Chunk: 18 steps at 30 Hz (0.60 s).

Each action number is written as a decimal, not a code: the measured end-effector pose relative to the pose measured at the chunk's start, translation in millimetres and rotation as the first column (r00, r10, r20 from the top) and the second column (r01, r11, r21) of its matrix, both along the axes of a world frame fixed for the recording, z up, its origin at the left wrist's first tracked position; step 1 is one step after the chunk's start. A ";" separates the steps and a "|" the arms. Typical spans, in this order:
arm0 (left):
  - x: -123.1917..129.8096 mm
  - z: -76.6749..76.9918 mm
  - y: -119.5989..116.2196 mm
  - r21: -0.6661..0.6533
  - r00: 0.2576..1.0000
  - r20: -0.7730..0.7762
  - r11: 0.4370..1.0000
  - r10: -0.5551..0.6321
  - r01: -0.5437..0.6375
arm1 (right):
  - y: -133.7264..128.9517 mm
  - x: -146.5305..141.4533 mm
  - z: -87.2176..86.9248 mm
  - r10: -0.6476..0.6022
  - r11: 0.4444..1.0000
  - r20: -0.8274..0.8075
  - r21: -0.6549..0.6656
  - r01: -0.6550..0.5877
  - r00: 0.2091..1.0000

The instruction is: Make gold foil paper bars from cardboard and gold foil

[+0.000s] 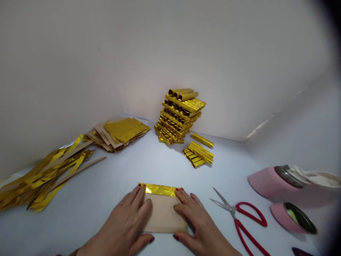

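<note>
Left hand (122, 224) and right hand (199, 222), open and flat, unclenched, on either side of a tan paper sheet (162, 215), its gold-foil fold (157, 189) running crosswise along the far edge, equally near both hands.

Two bare hands enter from the bottom of the view: the left hand (124, 222) and the right hand (199, 222). Both have slender, tapering fingers. The fingernails (151, 240) are short and rounded, painted a glossy dark red on both hands. At the lower edge, near the left wrist, a thin brownish band (74, 252) shows, cut off and too small to identify.
</note>
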<state>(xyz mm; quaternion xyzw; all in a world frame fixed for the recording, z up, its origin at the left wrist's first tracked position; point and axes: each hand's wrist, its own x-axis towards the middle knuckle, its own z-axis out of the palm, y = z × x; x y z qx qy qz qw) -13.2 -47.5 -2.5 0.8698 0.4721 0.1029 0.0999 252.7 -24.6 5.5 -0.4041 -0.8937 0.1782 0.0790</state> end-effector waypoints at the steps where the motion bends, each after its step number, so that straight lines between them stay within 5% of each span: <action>1: -0.1 -1.2 -1.6 -0.002 1.000 -0.004 1.000 -0.004 0.004 | -1.4 -0.8 2.0 0.007 1.000 0.010 0.007 -0.007 1.000; 6: -0.6 -7.2 -3.9 0.030 1.000 0.012 0.999 -0.021 0.021 | -3.9 -4.1 3.4 0.060 0.987 0.054 0.143 -0.067 0.997; 10: -0.7 -8.0 -3.5 0.061 0.998 0.058 0.998 -0.018 0.014 | -6.3 -3.7 -2.3 0.129 0.927 0.013 0.355 -0.125 0.992; 18: 2.8 0.9 -4.1 0.169 0.989 0.111 0.982 -0.102 0.083 | -18.6 -12.8 -14.0 0.117 0.867 -0.141 0.498 -0.032 0.983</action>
